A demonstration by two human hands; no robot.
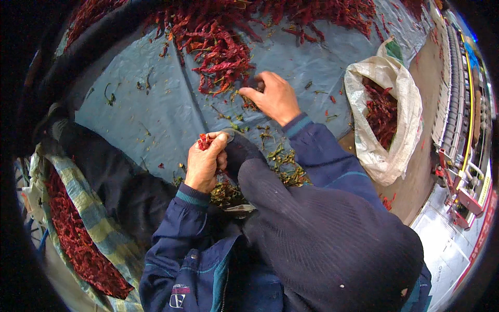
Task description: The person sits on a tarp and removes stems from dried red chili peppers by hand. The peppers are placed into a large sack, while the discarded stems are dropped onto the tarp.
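Observation:
A small bunch of dried red chilies pokes out of the top of my left hand, which is closed around it beside my knee. My right hand reaches over the blue-grey plastic sheet, palm down, thumb and fingers apart. It is close to the near tip of a heap of dried red chilies. Nothing shows between its fingers, though the undersides of the fingertips are partly hidden. Loose stems and leafy scraps lie on the sheet around my leg.
To the right stands an open white woven sack with dark red chilies inside. At my left is a striped green and white sack filled with red chilies. More chilies spread along the far edge. A machine with red and yellow parts stands far right.

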